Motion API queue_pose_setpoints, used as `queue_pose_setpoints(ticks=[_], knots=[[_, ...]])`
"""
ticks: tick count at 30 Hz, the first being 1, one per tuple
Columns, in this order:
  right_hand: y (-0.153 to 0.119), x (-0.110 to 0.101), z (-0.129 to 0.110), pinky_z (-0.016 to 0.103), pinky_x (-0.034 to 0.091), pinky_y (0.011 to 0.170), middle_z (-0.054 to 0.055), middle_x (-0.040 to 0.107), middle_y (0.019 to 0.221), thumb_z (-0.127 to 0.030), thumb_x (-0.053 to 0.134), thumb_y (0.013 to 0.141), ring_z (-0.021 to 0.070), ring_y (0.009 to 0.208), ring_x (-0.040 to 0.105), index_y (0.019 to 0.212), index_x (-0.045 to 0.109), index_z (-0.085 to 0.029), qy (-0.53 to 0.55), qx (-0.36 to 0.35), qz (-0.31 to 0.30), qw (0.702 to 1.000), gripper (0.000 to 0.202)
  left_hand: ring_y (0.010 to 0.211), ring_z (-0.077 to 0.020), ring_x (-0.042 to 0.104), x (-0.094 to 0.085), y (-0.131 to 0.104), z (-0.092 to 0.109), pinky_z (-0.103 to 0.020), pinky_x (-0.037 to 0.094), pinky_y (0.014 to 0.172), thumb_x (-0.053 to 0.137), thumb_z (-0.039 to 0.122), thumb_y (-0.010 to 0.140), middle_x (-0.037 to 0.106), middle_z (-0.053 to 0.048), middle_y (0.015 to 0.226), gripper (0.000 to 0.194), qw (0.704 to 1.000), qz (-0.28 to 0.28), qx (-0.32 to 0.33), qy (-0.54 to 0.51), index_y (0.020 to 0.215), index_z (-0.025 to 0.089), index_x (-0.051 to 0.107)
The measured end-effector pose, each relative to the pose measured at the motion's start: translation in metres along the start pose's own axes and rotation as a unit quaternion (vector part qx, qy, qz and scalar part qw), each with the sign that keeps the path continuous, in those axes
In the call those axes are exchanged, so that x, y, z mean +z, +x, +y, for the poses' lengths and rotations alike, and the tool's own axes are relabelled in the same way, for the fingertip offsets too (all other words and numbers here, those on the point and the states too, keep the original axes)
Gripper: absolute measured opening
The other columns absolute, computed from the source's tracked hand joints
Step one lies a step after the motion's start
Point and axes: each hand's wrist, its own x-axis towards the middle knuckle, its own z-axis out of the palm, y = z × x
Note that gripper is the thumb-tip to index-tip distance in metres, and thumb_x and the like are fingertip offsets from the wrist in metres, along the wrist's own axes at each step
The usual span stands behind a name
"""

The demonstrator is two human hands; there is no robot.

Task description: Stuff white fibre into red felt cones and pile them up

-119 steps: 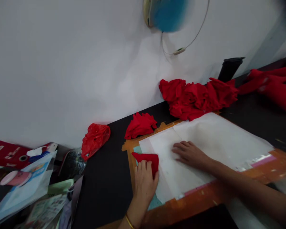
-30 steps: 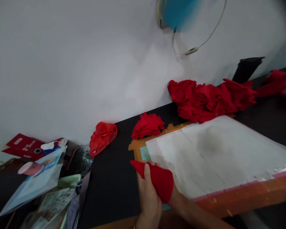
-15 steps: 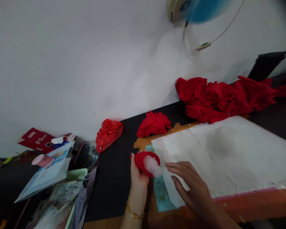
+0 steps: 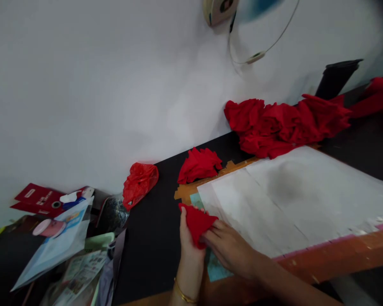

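Observation:
My left hand (image 4: 190, 238) is wrapped around a small red cone-shaped cloth pouch (image 4: 196, 223), the thumb along its left side and fingertips showing behind it. The pouch tapers toward the upper left, and its wide end faces my right hand (image 4: 231, 248). The right fingers are close together and press at that wide end; their tips are hidden by the cloth. White fluffy stuffing does not show now. Both hands are over the near left edge of the white sheet (image 4: 284, 199), above a teal patch (image 4: 215, 267).
A small pile of red cloth (image 4: 199, 165) and a larger heap (image 4: 284, 127) lie along the wall. To the left are a red plastic bag (image 4: 140, 183), a red box (image 4: 40, 199), a pink jar (image 4: 49, 228) and a green bin (image 4: 98, 242). A fan's cord (image 4: 282, 34) hangs above.
My right hand has moved left from beside the pouch onto its wide end. The white stuffing seen at the opening is now out of sight. The view has shifted slightly.

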Motion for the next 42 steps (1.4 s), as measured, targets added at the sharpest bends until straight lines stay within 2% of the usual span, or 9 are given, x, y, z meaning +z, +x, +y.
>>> queue_pose_setpoints(ticks=[5,9,14,17,23,31,36,39,42], knots=[[-0.003,0.009,0.012,0.045,0.053,0.086,0.017,0.069,0.111,-0.007,0.047,0.087,0.0289,0.103,0.060,0.111,0.065,-0.010,-0.110,0.049,0.021,0.992,0.031,0.073,-0.0189,0.069,0.004,0.000,-0.002,-0.028,0.057,0.071,0.054,0.037,0.092,0.072,-0.011,0.084,0.031,0.998,0.054,0.013,0.034,0.096,0.009,0.065],[-0.004,-0.012,0.009,0.044,0.050,0.093,0.012,0.061,0.131,-0.007,0.045,0.087,0.0254,0.112,0.056,0.129,0.055,-0.016,-0.049,0.031,0.048,0.997,0.045,0.077,-0.0221,0.070,-0.007,0.009,0.004,-0.031,0.057,0.075,0.054,0.038,0.090,0.073,-0.015,0.089,0.039,1.000,0.011,-0.023,0.016,0.109,0.006,0.065],[-0.007,-0.035,-0.005,0.042,0.050,0.090,0.008,0.069,0.112,-0.008,0.049,0.089,0.0223,0.101,0.059,0.123,0.057,-0.020,-0.010,0.010,0.124,0.992,0.037,0.085,-0.0232,0.070,-0.017,0.014,0.010,-0.039,0.054,0.088,0.051,0.038,0.092,0.073,-0.013,0.093,0.040,0.999,-0.020,-0.031,0.003,0.117,0.009,0.062],[-0.004,-0.029,-0.009,0.041,0.051,0.089,0.010,0.069,0.113,-0.009,0.048,0.088,0.0235,0.102,0.058,0.125,0.056,-0.017,-0.016,-0.016,0.101,0.995,0.038,0.081,-0.0206,0.070,-0.009,0.009,0.007,-0.034,0.055,0.085,0.047,0.040,0.094,0.073,-0.013,0.091,0.040,0.999,-0.002,-0.046,0.009,0.113,0.008,0.062],[0.001,-0.008,-0.005,0.050,0.052,0.086,0.016,0.070,0.101,-0.012,0.048,0.085,0.0302,0.099,0.058,0.103,0.067,-0.011,-0.063,0.030,0.015,0.997,0.026,0.076,-0.0193,0.071,0.007,-0.013,-0.007,-0.030,0.057,0.079,0.056,0.041,0.090,0.072,-0.013,0.089,0.035,0.998,0.035,-0.023,0.046,0.102,0.009,0.063],[-0.006,0.003,0.001,0.056,0.030,0.113,0.019,0.052,0.140,-0.016,0.044,0.088,0.0299,0.137,0.039,0.141,0.044,-0.011,-0.012,-0.015,-0.031,0.999,0.053,0.088,-0.0241,0.071,0.000,-0.021,-0.018,-0.039,0.056,0.088,0.073,0.031,0.078,0.072,-0.013,0.099,0.034,0.996,-0.001,0.016,0.091,0.105,0.013,0.065],[-0.004,-0.003,0.011,0.053,0.030,0.114,0.019,0.048,0.144,-0.017,0.047,0.085,0.0301,0.139,0.036,0.145,0.037,-0.010,0.025,-0.012,-0.051,0.998,0.062,0.084,-0.0233,0.072,-0.004,-0.020,-0.018,-0.037,0.057,0.086,0.073,0.034,0.077,0.073,-0.014,0.096,0.037,0.995,0.008,-0.026,0.099,0.104,0.010,0.066],[-0.009,-0.014,0.015,0.054,0.036,0.110,0.018,0.053,0.140,-0.012,0.046,0.083,0.0298,0.136,0.039,0.138,0.046,-0.011,0.021,-0.041,-0.058,0.997,0.055,0.081,-0.0241,0.071,-0.005,-0.013,-0.009,-0.039,0.057,0.085,0.067,0.044,0.082,0.072,-0.014,0.091,0.040,0.996,0.020,-0.061,0.054,0.099,0.008,0.066],[-0.018,-0.027,0.012,0.047,0.046,0.101,0.011,0.062,0.130,-0.003,0.044,0.081,0.0250,0.125,0.050,0.125,0.055,-0.017,0.015,-0.041,0.014,0.999,0.048,0.081,-0.0238,0.070,-0.004,-0.004,0.003,-0.039,0.057,0.082,0.060,0.045,0.086,0.072,-0.014,0.089,0.037,0.999,0.004,-0.043,0.009,0.095,0.009,0.066]])
